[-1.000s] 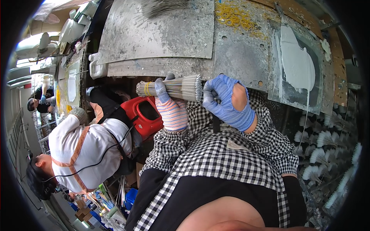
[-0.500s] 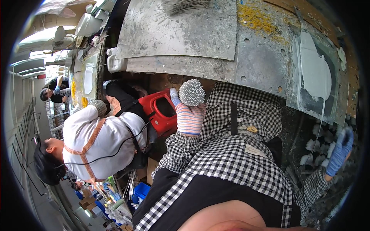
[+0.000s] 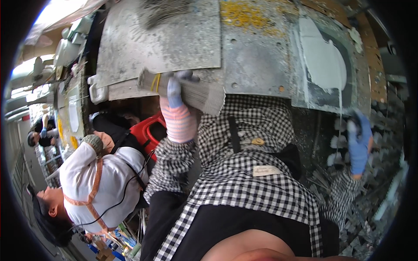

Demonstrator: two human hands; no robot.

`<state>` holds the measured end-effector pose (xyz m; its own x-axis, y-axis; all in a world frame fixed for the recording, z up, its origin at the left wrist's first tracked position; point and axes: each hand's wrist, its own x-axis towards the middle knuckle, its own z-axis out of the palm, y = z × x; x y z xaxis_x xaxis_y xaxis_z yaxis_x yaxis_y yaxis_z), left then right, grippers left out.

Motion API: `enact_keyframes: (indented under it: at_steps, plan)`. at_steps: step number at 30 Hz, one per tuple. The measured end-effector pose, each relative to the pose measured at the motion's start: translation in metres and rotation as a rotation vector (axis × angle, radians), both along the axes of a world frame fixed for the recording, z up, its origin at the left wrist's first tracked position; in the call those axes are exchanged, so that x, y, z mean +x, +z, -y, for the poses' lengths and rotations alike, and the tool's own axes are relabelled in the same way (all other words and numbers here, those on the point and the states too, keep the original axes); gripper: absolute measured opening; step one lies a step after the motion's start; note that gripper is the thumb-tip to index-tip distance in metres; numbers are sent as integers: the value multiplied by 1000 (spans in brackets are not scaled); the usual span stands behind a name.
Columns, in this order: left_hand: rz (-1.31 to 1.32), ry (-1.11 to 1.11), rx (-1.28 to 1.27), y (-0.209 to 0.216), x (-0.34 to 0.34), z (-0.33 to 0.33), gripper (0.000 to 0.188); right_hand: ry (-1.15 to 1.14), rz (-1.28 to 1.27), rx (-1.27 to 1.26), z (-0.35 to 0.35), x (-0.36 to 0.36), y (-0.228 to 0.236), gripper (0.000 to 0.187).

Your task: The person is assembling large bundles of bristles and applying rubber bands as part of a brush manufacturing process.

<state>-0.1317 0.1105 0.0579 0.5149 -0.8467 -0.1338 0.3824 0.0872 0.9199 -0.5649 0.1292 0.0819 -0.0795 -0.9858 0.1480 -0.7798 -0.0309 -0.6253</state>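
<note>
bundle of thin grey rods (image 3: 180,89) is held lying across the near edge of the grey metal worktop (image 3: 174,39), one cut end pointing left and the other, a flat face of rod tips, pointing right and slightly down. a yellow band is seen wrapped round it near the left end. the left hand (image 3: 177,106), covered by a blue glove with a pink-and-white striped cuff, is clenched around the middle of the bundle, its fingers curled over the top.

the right hand (image 3: 359,141), in a blue glove, is stretched far out to the right and down, well apart from the bundle, above a heap of grey rod ends (image 3: 348,200). whether its fingers are closed on anything cannot be told, since that part is blurred and dim.

both sleeves are seen in black-and-white check, with a checked apron (image 3: 257,182) below. a white smeared patch (image 3: 322,61) is seen on a panel at the right of the worktop, and yellow crumbs (image 3: 244,15) near its far edge. a red container (image 3: 148,132) is set below the worktop, just beside another person in a white shirt (image 3: 100,182), who is bent at the left.
</note>
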Motion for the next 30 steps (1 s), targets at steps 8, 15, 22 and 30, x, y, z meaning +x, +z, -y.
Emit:
enact_keyframes:
  at_steps: [8, 15, 22, 30]
  plan:
    - [187, -503, -35, 2, -25, 72, 44, 443, 694, 253, 60, 126, -8, 23]
    - [211, -694, 43, 5, -56, 99, 42, 577, 488, 191, 87, 153, -11, 22]
    - [217, -732, 61, 3, -90, 125, 42, 510, 302, 147, 104, 151, -24, 27]
    - [1523, -728, -532, 3, -117, 163, 52, 372, 170, 192, 126, 111, -15, 34]
